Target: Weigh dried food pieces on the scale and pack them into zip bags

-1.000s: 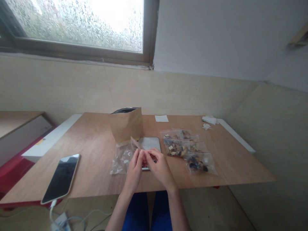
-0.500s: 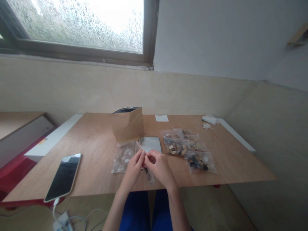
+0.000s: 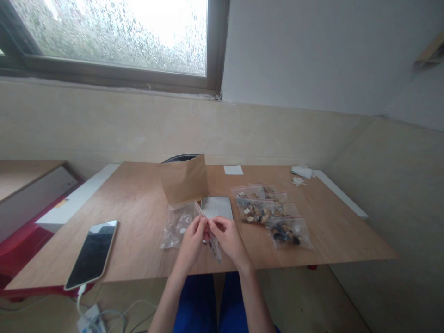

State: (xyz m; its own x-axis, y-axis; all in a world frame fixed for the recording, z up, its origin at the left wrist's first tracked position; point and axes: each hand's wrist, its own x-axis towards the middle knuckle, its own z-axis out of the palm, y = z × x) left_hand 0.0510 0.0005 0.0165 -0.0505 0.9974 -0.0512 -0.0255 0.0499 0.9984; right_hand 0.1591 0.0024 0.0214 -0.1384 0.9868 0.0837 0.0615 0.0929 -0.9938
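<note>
Between my two hands is a small clear zip bag [image 3: 215, 249], tilted, with its top edge pointing up and left. My left hand [image 3: 193, 237] pinches it with thumb and fingers. My right hand [image 3: 228, 238] is closed on the same bag, its fingertips meeting those of the left. What lies inside the bag is mostly hidden by my fingers. Just beyond my hands rests a flat pale scale-like tablet [image 3: 218, 206]. Left of it lies a crumpled clear plastic bag [image 3: 176, 226].
A brown kraft pouch [image 3: 185, 181] stands open behind. Several filled zip bags [image 3: 255, 212] overlap on the right. A phone [image 3: 93, 254] with a cable lies at left. A white paper [image 3: 233, 170] and some white scraps [image 3: 301, 172] are at the back of the wooden table [image 3: 138, 199].
The small bag has turned a little in my fingers and its lower part now shows narrower. My hands have barely shifted, and the things on the table stay where they were.
</note>
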